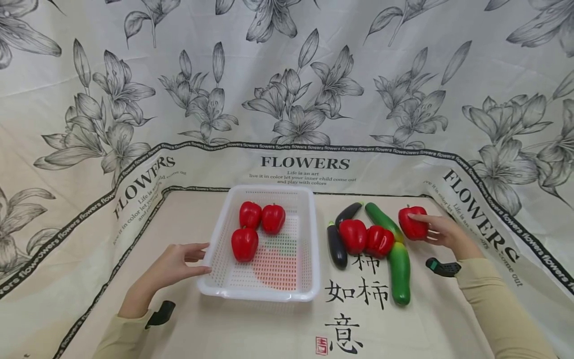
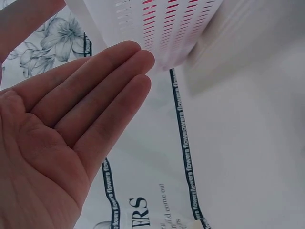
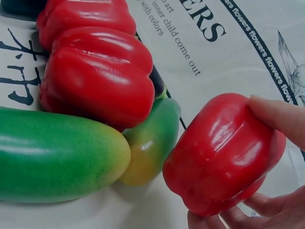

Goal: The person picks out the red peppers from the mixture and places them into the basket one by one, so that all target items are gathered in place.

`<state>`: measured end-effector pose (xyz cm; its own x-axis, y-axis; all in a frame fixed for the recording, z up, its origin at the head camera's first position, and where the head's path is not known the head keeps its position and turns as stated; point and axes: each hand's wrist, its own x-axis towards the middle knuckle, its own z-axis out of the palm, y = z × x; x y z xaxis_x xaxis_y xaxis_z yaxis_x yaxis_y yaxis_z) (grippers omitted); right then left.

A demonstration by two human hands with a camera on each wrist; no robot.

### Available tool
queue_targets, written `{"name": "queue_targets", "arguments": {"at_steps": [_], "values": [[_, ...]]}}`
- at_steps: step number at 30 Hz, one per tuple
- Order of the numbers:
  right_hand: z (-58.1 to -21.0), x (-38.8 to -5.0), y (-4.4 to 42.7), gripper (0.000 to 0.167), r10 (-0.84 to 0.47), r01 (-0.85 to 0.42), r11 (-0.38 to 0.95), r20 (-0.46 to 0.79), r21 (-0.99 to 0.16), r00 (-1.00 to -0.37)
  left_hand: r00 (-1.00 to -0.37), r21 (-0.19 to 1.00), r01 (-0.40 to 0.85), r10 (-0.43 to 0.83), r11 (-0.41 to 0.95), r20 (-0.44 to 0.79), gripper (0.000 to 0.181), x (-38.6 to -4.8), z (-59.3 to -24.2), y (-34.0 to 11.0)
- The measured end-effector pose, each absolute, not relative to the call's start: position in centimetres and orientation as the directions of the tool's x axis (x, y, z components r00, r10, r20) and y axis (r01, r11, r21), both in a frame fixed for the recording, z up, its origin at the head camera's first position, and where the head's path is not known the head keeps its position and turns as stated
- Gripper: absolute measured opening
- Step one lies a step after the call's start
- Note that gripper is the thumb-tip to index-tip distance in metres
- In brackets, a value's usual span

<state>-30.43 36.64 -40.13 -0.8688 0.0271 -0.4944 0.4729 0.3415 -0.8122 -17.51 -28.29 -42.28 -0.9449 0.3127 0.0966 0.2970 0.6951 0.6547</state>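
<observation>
My right hand (image 1: 441, 230) holds a red bell pepper (image 1: 413, 223) at the right of the vegetable group; in the right wrist view the thumb lies on one side of this pepper (image 3: 224, 152) and the fingers curl under it. At the left, my left hand (image 1: 179, 267) is by the left wall of a white perforated basket (image 1: 257, 293), its fingertips at the rim. The left wrist view shows the fingers (image 2: 95, 90) straight and the palm bare. Inside the basket sit three red bell peppers (image 1: 244, 244).
Right of the basket, two red bell peppers (image 1: 353, 237) lie among two dark eggplants (image 1: 337, 245) and two green cucumber-like vegetables (image 1: 399, 274). Black characters (image 1: 343, 334) mark the pale table cloth. A flower-printed curtain (image 1: 300, 119) stands behind and at both sides.
</observation>
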Motion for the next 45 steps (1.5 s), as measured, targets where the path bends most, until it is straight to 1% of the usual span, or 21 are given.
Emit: {"name": "queue_targets", "arguments": {"at_steps": [10,16,29,38,45], "values": [[-39.0,-30.1,35.4,0.102,-0.033,0.414,0.388,-0.461,-0.824,-0.887,-0.945,0.651,0.294,0.316,0.7,0.087,0.068,-17.6,-42.2,-28.3],[-38.2,-29.7,34.4,0.097,-0.065,0.379,0.415,-0.443,-0.827,-0.894,-0.946,0.652,0.287,0.314,0.702,0.078,0.068,-17.6,-42.2,-28.3],[-37.7,-29.3,32.7,0.102,-0.067,0.342,0.45,-0.413,-0.825,-0.908,-0.948,0.662,0.282,0.309,0.694,0.079,0.067,-17.5,-42.3,-28.2],[-37.1,-28.8,31.4,0.1,-0.112,0.292,0.489,-0.391,-0.822,-0.913,-0.949,0.67,0.276,0.307,0.689,0.074,0.067,-17.4,-42.1,-28.1],[-36.7,-28.8,30.2,0.098,-0.128,0.277,0.513,-0.391,-0.813,-0.911,-0.947,0.665,0.284,0.312,0.69,0.081,0.067,-17.4,-42.1,-28.1]]}}
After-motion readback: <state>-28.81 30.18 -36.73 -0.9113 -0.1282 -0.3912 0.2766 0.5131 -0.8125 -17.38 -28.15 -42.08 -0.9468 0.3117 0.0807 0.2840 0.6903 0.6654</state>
